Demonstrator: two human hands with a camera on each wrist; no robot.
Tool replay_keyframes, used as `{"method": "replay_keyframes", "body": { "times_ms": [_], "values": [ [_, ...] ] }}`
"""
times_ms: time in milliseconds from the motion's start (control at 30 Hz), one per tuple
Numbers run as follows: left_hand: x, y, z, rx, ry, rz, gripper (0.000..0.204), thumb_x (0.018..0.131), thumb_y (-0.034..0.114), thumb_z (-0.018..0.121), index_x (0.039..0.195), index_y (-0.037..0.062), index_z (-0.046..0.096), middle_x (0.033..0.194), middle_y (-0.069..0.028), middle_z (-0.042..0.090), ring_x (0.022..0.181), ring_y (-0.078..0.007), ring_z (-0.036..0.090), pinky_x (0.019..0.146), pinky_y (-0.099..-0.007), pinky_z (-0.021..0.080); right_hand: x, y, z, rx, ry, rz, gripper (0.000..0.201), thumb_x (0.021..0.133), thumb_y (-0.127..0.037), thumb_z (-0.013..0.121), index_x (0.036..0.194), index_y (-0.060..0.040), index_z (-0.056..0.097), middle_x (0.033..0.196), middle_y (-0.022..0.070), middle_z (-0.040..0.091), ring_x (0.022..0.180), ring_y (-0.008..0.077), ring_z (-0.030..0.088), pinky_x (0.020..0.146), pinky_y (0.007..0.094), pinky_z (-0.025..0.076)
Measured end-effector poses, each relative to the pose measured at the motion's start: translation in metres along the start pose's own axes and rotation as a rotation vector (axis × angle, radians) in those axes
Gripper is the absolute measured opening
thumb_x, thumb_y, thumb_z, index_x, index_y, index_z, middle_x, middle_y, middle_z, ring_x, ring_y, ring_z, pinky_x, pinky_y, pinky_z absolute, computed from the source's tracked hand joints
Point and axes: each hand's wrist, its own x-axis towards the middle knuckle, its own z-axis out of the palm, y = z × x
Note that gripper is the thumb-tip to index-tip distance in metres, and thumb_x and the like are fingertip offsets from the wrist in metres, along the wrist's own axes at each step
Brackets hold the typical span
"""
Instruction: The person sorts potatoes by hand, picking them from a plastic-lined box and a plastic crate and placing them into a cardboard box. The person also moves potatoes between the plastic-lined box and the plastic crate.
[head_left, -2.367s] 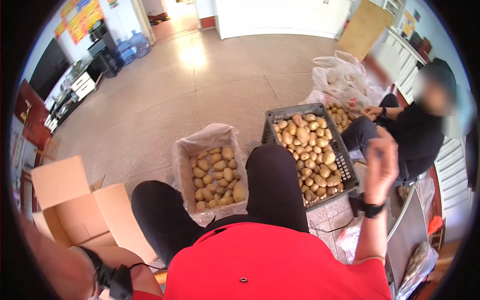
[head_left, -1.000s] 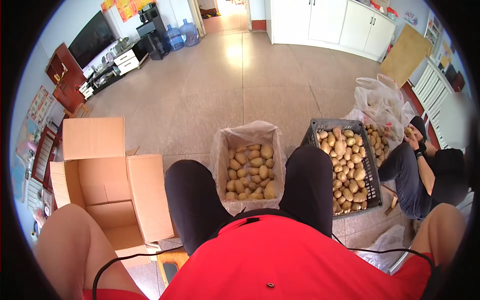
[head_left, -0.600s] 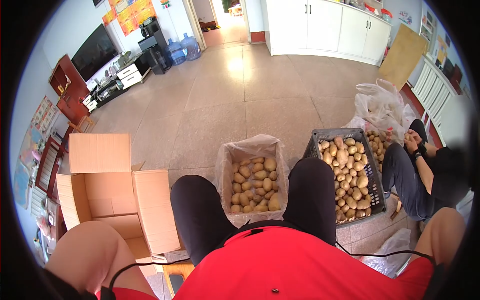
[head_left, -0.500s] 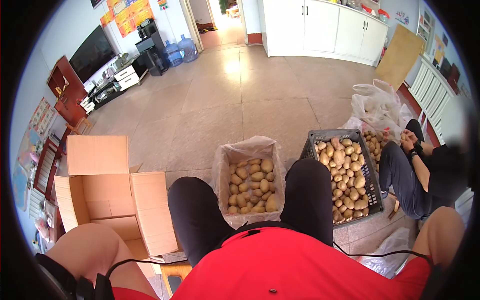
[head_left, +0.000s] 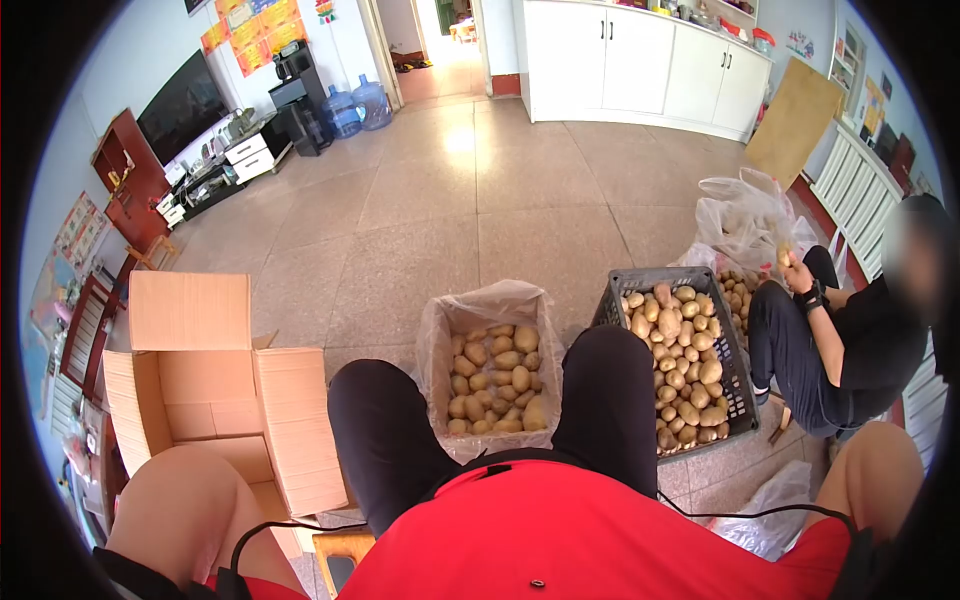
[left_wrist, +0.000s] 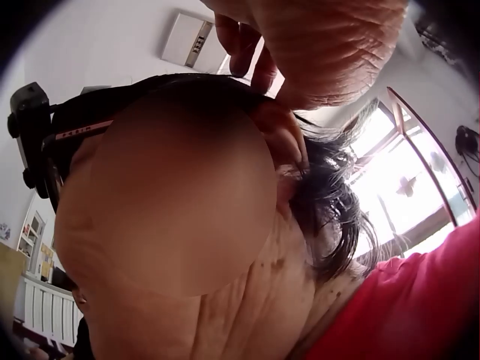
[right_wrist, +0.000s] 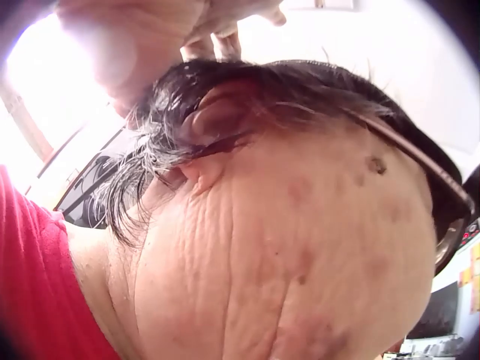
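Note:
Both hands are raised to the wearer's head, out of sight in the head view. In the left wrist view my left hand [left_wrist: 322, 52] is above the ear, its bent fingers beside the dark headgear [left_wrist: 172, 84]. A black camera device [left_wrist: 30, 127] sits at the front of that headgear. My right hand [right_wrist: 142, 37] reaches over the dark hair [right_wrist: 169, 97] on the other side, fingers stretched out at the top of the head. Between the knees stands a plastic-lined box [head_left: 437, 350] with potatoes [head_left: 505, 362] in it.
A black crate [head_left: 735, 385] full of potatoes stands right of the knees. An open cardboard box [head_left: 290, 420] is on the left. Beyond the crate a seated person [head_left: 840, 340] holds a potato [head_left: 786, 258] near plastic bags [head_left: 745, 215]. A thin cable [head_left: 290, 525] crosses my lap.
My right hand has gone from in front of the crate up to the head, and both forearms are now raised. The head view has shifted. The seated person has lifted a potato.

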Motion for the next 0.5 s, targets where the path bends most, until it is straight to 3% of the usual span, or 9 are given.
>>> {"method": "replay_keyframes", "body": {
  "times_ms": [500],
  "values": [
    [0.006, 0.002, -0.009, 0.030, 0.002, -0.009, 0.041, 0.092, 0.033, 0.053, 0.123, 0.0070, 0.046, 0.110, -0.0148, 0.057, 0.108, -0.0276, 0.051, 0.103, -0.0429, 0.033, 0.000, 0.001, 0.002, 0.007, 0.015, 0.005, 0.024, 0.095, -0.027, 0.047, 0.109, -0.0101, 0.057, 0.110, 0.0127, 0.060, 0.109, 0.0315, 0.052, 0.104, 0.0566, 0.033]
  ]
}}
